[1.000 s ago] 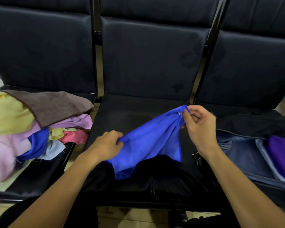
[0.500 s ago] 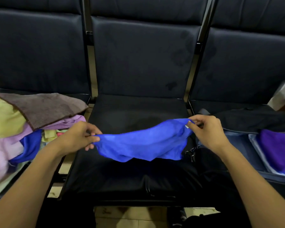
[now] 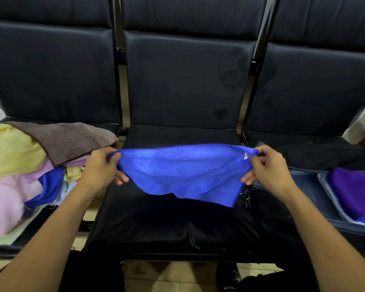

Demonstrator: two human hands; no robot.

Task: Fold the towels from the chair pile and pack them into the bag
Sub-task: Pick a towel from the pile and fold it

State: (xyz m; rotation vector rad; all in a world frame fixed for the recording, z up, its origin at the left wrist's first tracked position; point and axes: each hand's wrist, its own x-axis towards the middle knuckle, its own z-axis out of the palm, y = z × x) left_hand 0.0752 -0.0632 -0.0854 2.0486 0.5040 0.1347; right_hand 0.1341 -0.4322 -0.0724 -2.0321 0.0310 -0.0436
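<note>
Blue towel point(image 3: 183, 173): stretched above middle chair seat point(image 3: 177, 220), top corners pinched by left hand point(image 3: 102, 167) and right hand point(image 3: 266, 167). Risk: lower edge sagging unevenly, likely crooked fold; light pinches could slip.

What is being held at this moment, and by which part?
The blue towel, stretched above the middle seat: the left hand pinches its upper left corner, the right hand its upper right corner, by the small tag.

Dim indoor light, brightest at 3 and 9 o'clock edges; black seats point(image 3: 183, 85) swallow detail and carry a faint sheen; wide-angle bowing toward the corners, slight softness at the edges
</note>
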